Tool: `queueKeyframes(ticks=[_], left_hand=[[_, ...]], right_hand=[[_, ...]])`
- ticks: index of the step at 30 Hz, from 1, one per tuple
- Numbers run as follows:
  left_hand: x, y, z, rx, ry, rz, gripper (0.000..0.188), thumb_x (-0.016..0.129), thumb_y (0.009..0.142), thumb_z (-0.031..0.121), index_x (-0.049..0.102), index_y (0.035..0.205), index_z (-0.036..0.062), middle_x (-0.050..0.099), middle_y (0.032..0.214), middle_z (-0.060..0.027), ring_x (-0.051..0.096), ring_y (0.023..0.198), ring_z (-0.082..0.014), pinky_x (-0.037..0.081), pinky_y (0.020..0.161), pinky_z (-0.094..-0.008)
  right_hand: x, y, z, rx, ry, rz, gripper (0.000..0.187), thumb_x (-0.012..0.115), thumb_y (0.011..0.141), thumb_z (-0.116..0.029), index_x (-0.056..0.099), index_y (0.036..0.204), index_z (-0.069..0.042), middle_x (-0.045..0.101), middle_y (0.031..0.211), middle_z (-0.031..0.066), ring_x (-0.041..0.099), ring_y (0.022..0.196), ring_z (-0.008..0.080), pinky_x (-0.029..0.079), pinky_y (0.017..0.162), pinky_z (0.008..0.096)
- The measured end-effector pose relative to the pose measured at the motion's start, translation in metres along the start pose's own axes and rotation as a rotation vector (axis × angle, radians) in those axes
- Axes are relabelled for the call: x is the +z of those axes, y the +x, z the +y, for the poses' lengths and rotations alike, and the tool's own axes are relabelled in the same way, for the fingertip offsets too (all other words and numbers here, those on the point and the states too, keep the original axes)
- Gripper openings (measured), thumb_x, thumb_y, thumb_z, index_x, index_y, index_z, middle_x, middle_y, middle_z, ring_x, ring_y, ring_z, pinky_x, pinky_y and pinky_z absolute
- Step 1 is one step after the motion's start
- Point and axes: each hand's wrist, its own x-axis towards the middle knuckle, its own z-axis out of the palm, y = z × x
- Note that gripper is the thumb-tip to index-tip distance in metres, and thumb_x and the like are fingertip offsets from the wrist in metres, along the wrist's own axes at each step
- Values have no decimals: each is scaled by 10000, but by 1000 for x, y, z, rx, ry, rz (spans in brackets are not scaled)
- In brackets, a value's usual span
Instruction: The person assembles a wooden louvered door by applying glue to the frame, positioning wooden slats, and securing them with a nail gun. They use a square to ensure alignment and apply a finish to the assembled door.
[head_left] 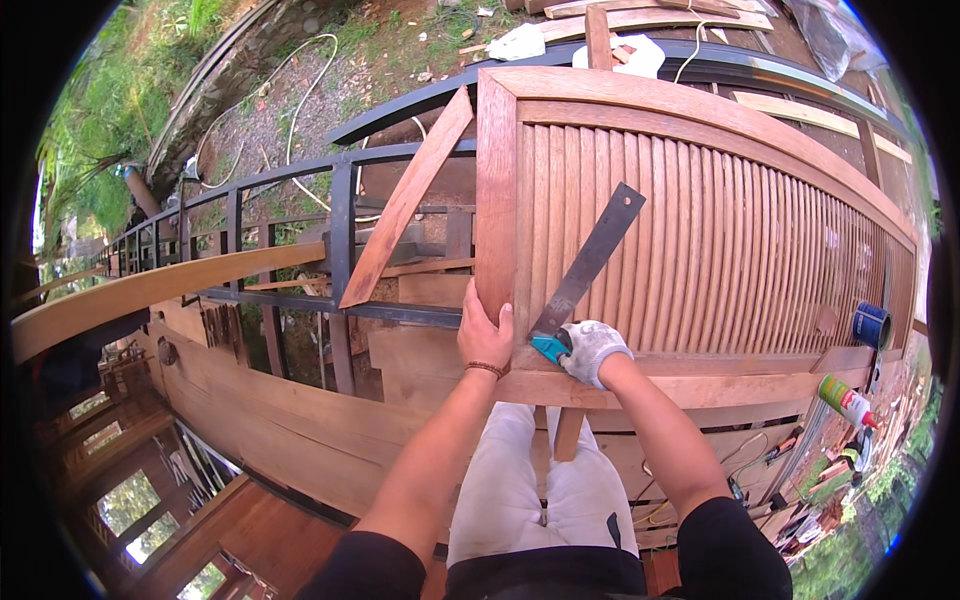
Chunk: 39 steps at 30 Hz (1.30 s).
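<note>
A large reddish-brown wooden louvered panel lies in front of me, its slats framed by wide boards. My left hand, bare with a bracelet at the wrist, rests on the panel's left frame board near the lower corner. Its fingers stretch along the edge, the thumb spread apart. My right hand, in a pale glove, is closed round the teal handle of a pull saw. The saw's dark grey blade slants up and right over the slats, with a hole near its tip. The handle end is by the panel's lower left corner.
A loose board leans across the dark metal frame left of the panel. A long plank extends further left. At the right stand a blue can and a green-and-white bottle with a red tip. Cables trail over the ground.
</note>
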Motion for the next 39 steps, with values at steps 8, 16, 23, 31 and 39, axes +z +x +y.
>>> queueKeyframes(ticks=[8, 16, 23, 31, 39], left_hand=[[-6, 0, -2, -67, -62, -48, 736, 649, 861, 263, 303, 1452, -10, 467, 1393, -248, 488, 1267, -393, 413, 1041, -444], [-59, -53, 32, -238, -508, -216, 464, 646, 933, 204, 481, 1307, -15, 615, 1177, -147, 607, 1093, -282, 486, 954, -388], [-66, -73, 36, -695, -1031, -652, 132, 570, 980, 130, 610, 1049, 25, 649, 889, -16, 604, 786, -75, 513, 679, -269], [-43, 19, 37, -267, -889, -672, 116, 541, 990, 86, 599, 1049, 5, 663, 894, -7, 613, 787, -65, 512, 719, -240], [-27, 94, 61, 306, -92, 62, 340, 592, 918, 140, 526, 1203, -31, 577, 1188, -205, 550, 1121, -313, 444, 948, -399]], right_hand=[[72, -39, 54, -34, -23, 644, 224, 673, 768, -181, 648, 989, -149, 611, 927, 111, 653, 831, 316, 526, 718, 445], [82, -52, 23, -201, -141, 1015, 279, 699, 708, -132, 656, 983, -134, 610, 940, 113, 623, 773, 309, 507, 663, 432], [86, -37, -11, -174, 37, 1087, 359, 690, 754, -113, 630, 1108, -104, 616, 1011, 155, 622, 873, 317, 507, 717, 424], [23, 0, -23, 56, 1754, 632, 268, 602, 973, -291, 597, 1107, -59, 621, 784, 51, 524, 521, 104, 403, 443, 232], [-38, 83, -13, 0, 1988, 761, 187, 606, 976, -298, 606, 950, -113, 622, 742, 31, 548, 542, 113, 418, 457, 260]])
